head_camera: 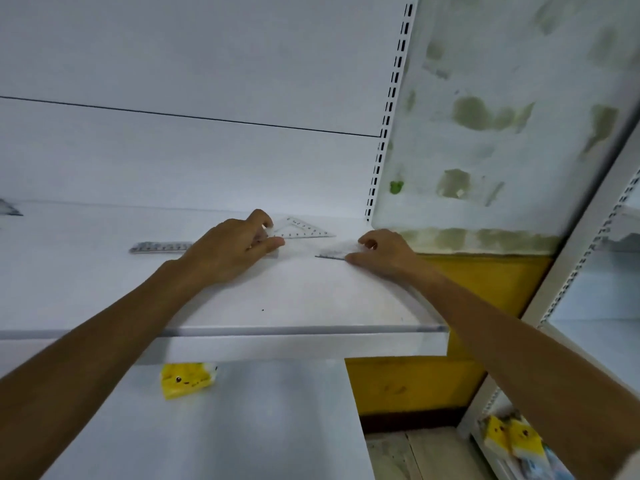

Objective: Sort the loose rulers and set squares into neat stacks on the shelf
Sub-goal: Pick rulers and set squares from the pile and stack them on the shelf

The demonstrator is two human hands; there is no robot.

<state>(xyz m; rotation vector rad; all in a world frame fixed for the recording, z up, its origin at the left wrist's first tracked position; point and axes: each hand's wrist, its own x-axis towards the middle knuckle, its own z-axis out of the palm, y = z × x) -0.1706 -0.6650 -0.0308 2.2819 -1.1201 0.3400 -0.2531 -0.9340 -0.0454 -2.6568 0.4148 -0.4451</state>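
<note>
Both of my hands are on the white shelf [242, 306]. A clear set square [304, 228] lies flat near the back wall, and my left hand [228, 251] pinches its left corner between thumb and fingers. A clear ruler [161, 246] lies to the left, its right end hidden under that hand. My right hand [382, 252] grips a clear ruler or set square [334, 252] at its right end, near the shelf's right side; only its dark scale edge shows clearly.
Another set square [8, 207] shows at the far left edge of the shelf. A yellow pack [187, 379] lies on the shelf below. A slotted upright [388, 109] and a stained wall [502, 116] bound the right side. More yellow packs [512, 438] sit at lower right.
</note>
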